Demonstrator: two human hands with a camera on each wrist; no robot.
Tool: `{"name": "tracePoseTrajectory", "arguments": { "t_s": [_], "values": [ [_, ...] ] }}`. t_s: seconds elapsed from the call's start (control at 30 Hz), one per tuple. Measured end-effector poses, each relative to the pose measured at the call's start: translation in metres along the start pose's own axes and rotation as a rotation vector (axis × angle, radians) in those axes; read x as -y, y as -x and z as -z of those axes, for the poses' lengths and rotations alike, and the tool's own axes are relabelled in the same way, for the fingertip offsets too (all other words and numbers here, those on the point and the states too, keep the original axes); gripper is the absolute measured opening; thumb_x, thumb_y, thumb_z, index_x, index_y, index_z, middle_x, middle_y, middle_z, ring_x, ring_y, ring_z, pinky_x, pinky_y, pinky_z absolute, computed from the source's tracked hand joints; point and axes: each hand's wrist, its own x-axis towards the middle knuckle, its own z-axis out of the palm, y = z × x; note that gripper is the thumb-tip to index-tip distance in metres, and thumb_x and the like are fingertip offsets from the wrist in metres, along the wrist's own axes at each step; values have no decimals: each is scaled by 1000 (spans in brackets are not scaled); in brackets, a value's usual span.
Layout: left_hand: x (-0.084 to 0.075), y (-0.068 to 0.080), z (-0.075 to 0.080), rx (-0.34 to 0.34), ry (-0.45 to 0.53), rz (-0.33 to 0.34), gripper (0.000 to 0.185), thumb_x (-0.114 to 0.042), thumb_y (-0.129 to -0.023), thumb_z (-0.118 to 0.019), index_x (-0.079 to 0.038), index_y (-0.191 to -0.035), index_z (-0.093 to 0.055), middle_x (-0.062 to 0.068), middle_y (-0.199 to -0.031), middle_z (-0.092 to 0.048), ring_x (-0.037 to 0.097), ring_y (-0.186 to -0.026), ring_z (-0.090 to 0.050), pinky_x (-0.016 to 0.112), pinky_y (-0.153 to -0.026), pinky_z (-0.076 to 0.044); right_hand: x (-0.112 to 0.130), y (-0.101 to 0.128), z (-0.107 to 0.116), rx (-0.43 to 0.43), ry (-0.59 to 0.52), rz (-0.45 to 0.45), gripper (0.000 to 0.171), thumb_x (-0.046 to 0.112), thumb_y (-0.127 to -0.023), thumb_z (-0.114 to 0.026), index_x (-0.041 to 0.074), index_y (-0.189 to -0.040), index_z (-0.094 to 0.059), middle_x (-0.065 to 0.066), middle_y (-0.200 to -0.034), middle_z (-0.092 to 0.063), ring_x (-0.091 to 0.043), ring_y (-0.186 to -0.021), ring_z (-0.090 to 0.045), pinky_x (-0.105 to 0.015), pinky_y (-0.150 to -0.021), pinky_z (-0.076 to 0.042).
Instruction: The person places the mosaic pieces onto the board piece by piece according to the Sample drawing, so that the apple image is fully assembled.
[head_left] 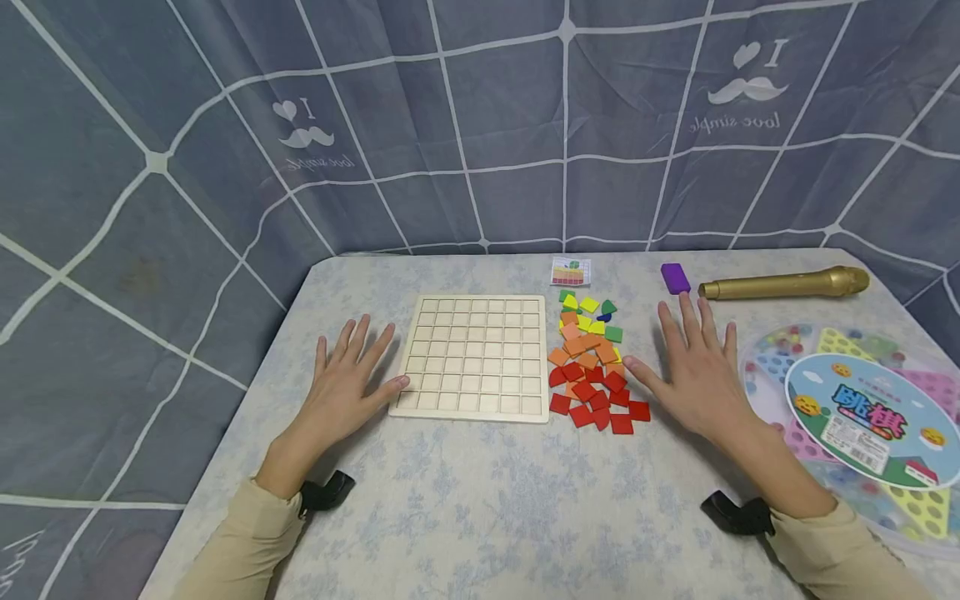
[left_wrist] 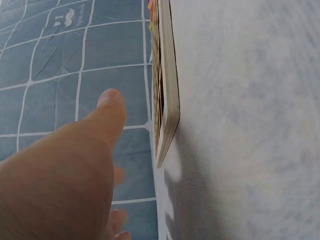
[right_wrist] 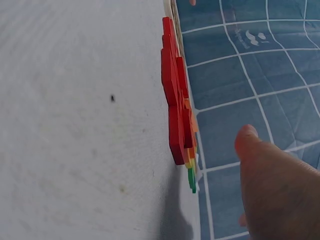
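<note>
A pale wooden grid board [head_left: 475, 357] [left_wrist: 165, 85] with empty square cells lies flat in the middle of the table. Just right of it sits a heap of flat coloured tiles [head_left: 592, 367] [right_wrist: 176, 110], red nearest me, then orange, yellow and green. My left hand [head_left: 347, 379] [left_wrist: 75, 165] lies flat on the tablecloth, fingers spread, its thumb tip at the board's left edge. My right hand [head_left: 693, 367] [right_wrist: 272, 185] rests flat to the right of the tiles, thumb pointing at the red ones. Neither hand holds anything.
A small pattern card [head_left: 571, 272] lies behind the tiles. Further right are a purple block [head_left: 675, 278] and a gold microphone [head_left: 787, 284]. A round plastic game box [head_left: 862, 417] fills the right edge. A grey checked cloth [head_left: 480, 125] hangs behind the table.
</note>
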Motion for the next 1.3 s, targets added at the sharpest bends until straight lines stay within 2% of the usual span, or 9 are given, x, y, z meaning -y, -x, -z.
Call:
{"name": "tracePoseTrajectory", "arguments": {
  "t_s": [0.17, 0.43, 0.6, 0.73, 0.87, 1.0, 1.3],
  "values": [
    [-1, 0, 0, 7, -17, -9, 88, -60, -101, -61, -26, -171, -20, 17, -178, -6, 46, -163, -5, 77, -125, 3, -1, 1, 0, 0, 6, -5, 102, 68, -97, -56, 4, -168, -21, -29, -174, -10, -48, -162, 1, -84, -120, 1],
    [-1, 2, -3, 14, -44, -22, 89, -61, -100, -62, -25, -171, -22, 20, -177, -10, 48, -162, -7, 78, -124, 1, -2, 5, -2, 12, -15, -11, 101, 67, -97, -56, 4, -168, -20, -29, -173, -11, -50, -161, -2, -84, -121, 1],
    [0, 2, -6, 33, 14, -18, 88, -59, -100, -63, -24, -170, -23, 22, -176, -12, 49, -162, -9, 78, -125, 1, 2, 4, -2, 34, -62, -6, 98, 63, -99, -57, 3, -168, -20, -30, -173, -13, -51, -161, -6, -83, -121, -3],
    [1, 2, -13, 72, 97, -21, 86, -55, -102, -62, -23, -170, -23, 22, -176, -14, 47, -162, -8, 77, -125, 2, 7, 3, -4, 32, -137, 29, 92, 52, -99, -65, 1, -165, -28, -30, -168, -27, -50, -157, -22, -78, -123, -18],
    [1, 1, -21, 90, 139, -34, 85, -56, -102, -62, -24, -170, -23, 18, -176, -14, 44, -163, -7, 75, -126, 3, 14, 4, -6, 37, -233, 68, 79, 38, -97, -74, 1, -159, -42, -26, -159, -44, -46, -148, -40, -71, -118, -36],
    [0, 1, -25, 82, 147, -47, 86, -57, -101, -63, -24, -170, -23, 16, -176, -16, 43, -164, -6, 74, -126, 4, 19, 6, -11, 49, -279, 92, 69, 34, -98, -75, 4, -154, -50, -23, -153, -51, -43, -143, -46, -69, -116, -40],
    [-3, 1, -23, 115, 121, -82, 88, -59, -100, -64, -27, -170, -24, 11, -178, -13, 38, -165, -5, 70, -129, 2, 20, 6, -20, 40, -232, 135, 59, 27, -94, -79, 1, -144, -62, -21, -147, -58, -40, -137, -50, -66, -112, -47]
  ]
}}
